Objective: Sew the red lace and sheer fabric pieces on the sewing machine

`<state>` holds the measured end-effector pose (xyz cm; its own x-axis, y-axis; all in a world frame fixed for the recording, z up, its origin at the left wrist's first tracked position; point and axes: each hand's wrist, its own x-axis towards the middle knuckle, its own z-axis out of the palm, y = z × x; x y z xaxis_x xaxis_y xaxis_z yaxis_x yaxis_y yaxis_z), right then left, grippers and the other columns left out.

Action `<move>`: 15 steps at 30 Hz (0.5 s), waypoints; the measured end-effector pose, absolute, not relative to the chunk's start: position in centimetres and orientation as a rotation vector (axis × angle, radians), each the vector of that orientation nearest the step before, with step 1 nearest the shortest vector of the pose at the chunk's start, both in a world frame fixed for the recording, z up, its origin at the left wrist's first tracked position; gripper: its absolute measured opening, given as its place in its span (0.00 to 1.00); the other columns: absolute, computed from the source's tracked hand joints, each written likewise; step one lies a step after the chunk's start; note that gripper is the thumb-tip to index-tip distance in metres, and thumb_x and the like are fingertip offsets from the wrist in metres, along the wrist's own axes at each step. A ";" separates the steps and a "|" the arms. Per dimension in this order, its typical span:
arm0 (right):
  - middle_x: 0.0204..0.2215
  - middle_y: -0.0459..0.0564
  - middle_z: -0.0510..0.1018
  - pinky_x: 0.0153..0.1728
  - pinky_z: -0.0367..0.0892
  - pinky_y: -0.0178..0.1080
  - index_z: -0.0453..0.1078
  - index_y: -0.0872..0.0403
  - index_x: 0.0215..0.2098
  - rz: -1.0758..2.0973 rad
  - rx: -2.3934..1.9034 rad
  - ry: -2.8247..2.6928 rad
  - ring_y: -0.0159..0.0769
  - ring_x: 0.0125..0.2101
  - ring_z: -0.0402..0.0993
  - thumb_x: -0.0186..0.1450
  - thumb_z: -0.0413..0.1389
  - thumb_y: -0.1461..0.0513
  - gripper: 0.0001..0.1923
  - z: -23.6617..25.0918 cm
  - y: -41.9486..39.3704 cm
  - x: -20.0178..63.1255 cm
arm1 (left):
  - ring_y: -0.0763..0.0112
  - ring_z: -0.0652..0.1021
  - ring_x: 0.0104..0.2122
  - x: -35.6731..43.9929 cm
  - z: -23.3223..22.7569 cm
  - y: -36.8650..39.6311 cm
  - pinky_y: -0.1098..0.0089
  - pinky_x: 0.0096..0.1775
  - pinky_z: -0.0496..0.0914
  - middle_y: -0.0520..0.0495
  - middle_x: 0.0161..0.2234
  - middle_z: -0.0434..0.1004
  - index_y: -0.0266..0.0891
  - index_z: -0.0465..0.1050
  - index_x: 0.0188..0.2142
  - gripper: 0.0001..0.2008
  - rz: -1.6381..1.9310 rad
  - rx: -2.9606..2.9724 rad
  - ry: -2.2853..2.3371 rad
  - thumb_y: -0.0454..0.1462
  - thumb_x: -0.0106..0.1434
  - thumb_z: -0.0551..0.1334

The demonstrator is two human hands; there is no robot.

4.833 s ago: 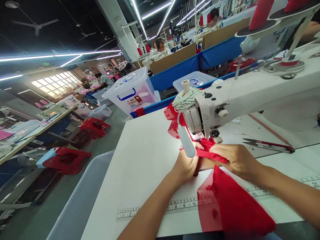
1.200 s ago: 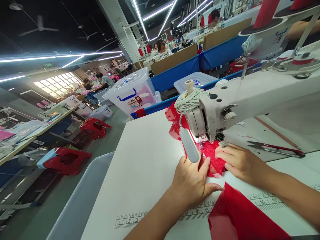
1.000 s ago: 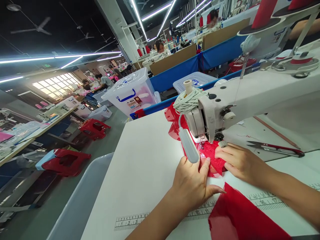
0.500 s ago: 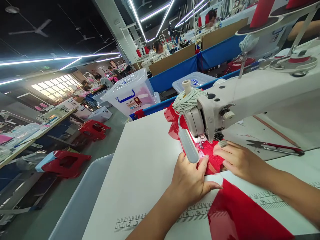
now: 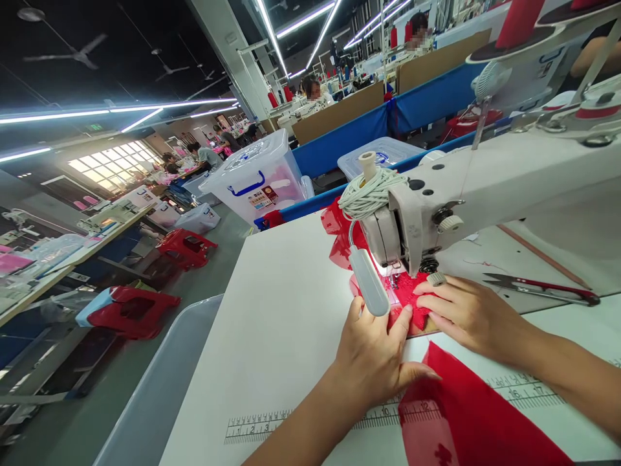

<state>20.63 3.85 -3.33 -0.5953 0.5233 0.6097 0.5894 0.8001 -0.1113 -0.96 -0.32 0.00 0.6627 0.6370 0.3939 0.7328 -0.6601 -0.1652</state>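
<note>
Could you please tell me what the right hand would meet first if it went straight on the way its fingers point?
Beyond the red cloth at its fingertips, the right hand would probably meet the left hand first, at the forefinger. The gap between them is hard to judge.

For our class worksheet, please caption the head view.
Left hand and right hand touch textured red fabric under a long white sewing machine.

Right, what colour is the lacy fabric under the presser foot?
The lacy fabric is red, clearest in the head view.
</note>
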 end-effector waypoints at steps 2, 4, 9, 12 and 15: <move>0.37 0.53 0.78 0.37 0.66 0.41 0.72 0.54 0.34 -0.139 -0.816 -2.338 0.40 0.37 0.69 0.65 0.47 0.70 0.13 -3.0 3.9 20.6 | 0.56 0.75 0.37 -0.9 0.0 -0.4 0.60 0.38 0.64 0.33 0.41 0.77 0.34 0.73 0.52 0.43 -0.428 -2.564 -1.088 0.63 0.65 0.36; 0.36 0.52 0.78 0.35 0.66 0.41 0.72 0.54 0.33 -0.146 -0.809 -2.349 0.40 0.35 0.69 0.65 0.47 0.70 0.13 -2.6 3.9 20.6 | 0.56 0.75 0.36 -0.8 0.0 -0.4 0.60 0.38 0.63 0.33 0.42 0.77 0.34 0.73 0.51 0.43 -0.420 -2.550 -1.092 0.63 0.65 0.36; 0.33 0.51 0.78 0.35 0.66 0.40 0.71 0.53 0.34 -0.201 -0.804 -2.389 0.39 0.33 0.69 0.64 0.47 0.71 0.13 -2.3 4.1 20.7 | 0.56 0.76 0.36 -0.9 -0.1 -0.4 0.58 0.40 0.63 0.34 0.40 0.78 0.33 0.72 0.53 0.43 -0.383 -2.550 -1.121 0.62 0.65 0.35; 0.33 0.51 0.78 0.37 0.66 0.42 0.72 0.53 0.36 -0.215 -0.798 -2.401 0.41 0.35 0.70 0.64 0.47 0.71 0.13 -2.3 4.3 20.7 | 0.56 0.76 0.37 -0.9 -0.2 -0.3 0.58 0.41 0.64 0.33 0.41 0.78 0.33 0.71 0.55 0.44 -0.378 -2.554 -1.144 0.61 0.65 0.34; 0.34 0.53 0.78 0.37 0.67 0.43 0.72 0.53 0.36 -0.169 -0.809 -2.398 0.42 0.37 0.71 0.64 0.48 0.71 0.13 -2.3 4.5 20.7 | 0.55 0.77 0.39 -0.9 -0.4 -0.2 0.56 0.44 0.64 0.31 0.44 0.77 0.32 0.71 0.55 0.43 -0.376 -2.541 -1.141 0.62 0.65 0.37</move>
<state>20.67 4.45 -2.29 -0.6369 0.5119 0.5765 0.5875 0.8064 -0.0669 -0.93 -0.22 -0.41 0.6448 0.6706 0.3668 0.7573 -0.6254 -0.1880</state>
